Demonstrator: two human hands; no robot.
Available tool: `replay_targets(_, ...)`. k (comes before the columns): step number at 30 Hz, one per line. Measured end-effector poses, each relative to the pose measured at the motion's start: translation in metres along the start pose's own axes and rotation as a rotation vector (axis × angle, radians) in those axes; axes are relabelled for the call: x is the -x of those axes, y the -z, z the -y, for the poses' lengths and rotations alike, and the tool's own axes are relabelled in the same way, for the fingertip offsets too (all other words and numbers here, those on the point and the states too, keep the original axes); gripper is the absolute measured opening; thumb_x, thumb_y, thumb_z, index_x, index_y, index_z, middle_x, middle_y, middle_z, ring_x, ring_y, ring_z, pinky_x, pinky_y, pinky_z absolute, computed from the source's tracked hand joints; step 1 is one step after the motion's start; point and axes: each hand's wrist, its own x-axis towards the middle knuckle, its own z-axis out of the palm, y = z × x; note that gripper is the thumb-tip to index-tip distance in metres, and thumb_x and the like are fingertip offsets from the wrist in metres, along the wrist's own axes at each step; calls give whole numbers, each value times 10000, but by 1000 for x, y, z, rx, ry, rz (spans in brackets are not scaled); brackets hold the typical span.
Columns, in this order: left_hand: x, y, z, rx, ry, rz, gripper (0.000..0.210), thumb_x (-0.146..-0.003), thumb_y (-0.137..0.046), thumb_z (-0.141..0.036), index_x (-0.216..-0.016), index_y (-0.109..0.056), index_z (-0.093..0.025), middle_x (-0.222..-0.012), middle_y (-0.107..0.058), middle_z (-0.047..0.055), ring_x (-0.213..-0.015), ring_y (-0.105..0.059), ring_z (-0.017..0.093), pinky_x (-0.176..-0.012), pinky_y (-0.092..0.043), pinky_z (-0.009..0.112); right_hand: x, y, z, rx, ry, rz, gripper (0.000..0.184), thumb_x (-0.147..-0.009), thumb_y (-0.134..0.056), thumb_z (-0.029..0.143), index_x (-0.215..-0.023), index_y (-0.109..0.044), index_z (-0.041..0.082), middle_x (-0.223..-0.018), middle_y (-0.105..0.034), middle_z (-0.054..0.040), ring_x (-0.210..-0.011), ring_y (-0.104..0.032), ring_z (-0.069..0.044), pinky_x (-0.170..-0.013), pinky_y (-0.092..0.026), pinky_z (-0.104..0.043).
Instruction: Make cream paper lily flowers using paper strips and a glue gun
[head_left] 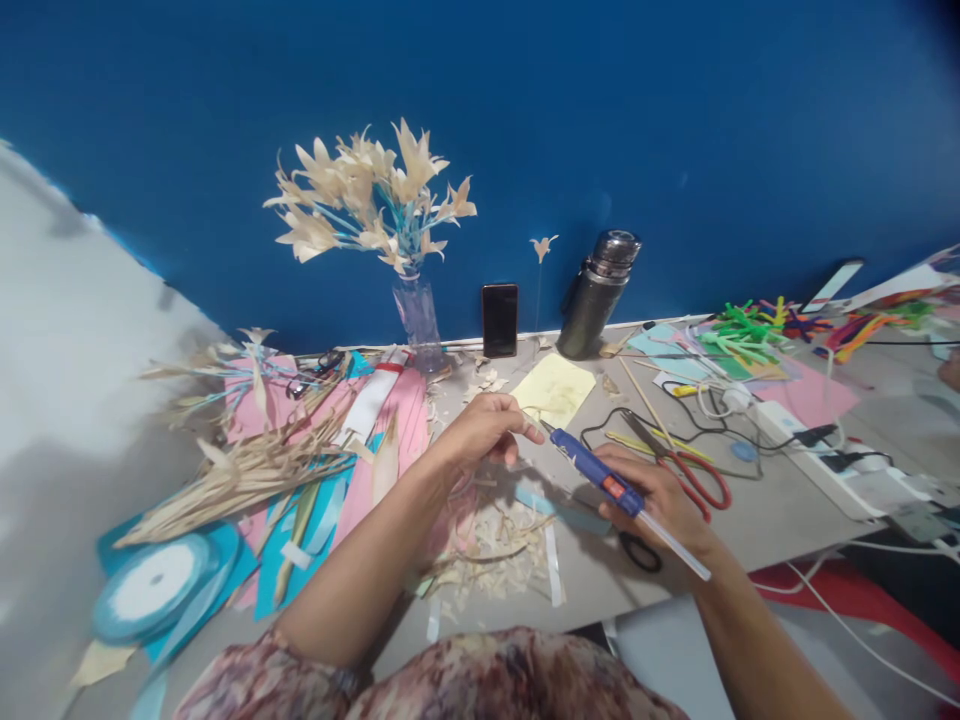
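Observation:
My right hand (pixel 656 490) is wrapped around a blue hot glue gun (pixel 592 465), with a pale glue stick (pixel 675 547) jutting from its rear. The gun's nozzle points left and up, close to the fingertips of my left hand (pixel 491 432). Those fingers are bent and pressed together near the nozzle; whatever they pinch is too small or hidden to name. Just beyond lies a sheet of yellow paper (pixel 559 390) with smudges on it. Below my hands, pale husk scraps (pixel 502 550) are scattered over the grey table (pixel 585 585).
Red-handled scissors (pixel 697 480) lie right of my right hand, near a power strip (pixel 814 460) with cables. A vase of husk flowers (pixel 416 315), a phone (pixel 500 320) and a flask (pixel 600 295) stand by the wall. Dried husks (pixel 247 480) and a ribbon roll (pixel 154 585) are left.

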Motion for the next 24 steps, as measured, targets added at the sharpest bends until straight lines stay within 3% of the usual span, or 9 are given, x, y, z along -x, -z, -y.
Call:
replay_targets(18, -2, 3, 1, -9, -17, -24, 96, -621, -610, -150, -610, -516, -169, -722, -766, 81, -320, -515, 69, -315, -222, 172, -3, 1, -1, -15, -8, 65, 320, -893, -700, 505, -973, -717, 195, -983, -686, -111, -924, -656, -267, -777, -537, -338)
replay_targets(24, 0, 8, -1, -87, -44, -62, 131, -641, -642, -162, -643, -510, -161, -866, -787, 134, -360, -579, 75, -325, -233, 157, -1, 7, -7, 78, 5, -85, 258, -905, -682, 435, -1025, -719, 209, -1003, -701, -101, -952, -662, -279, -820, -537, -360)
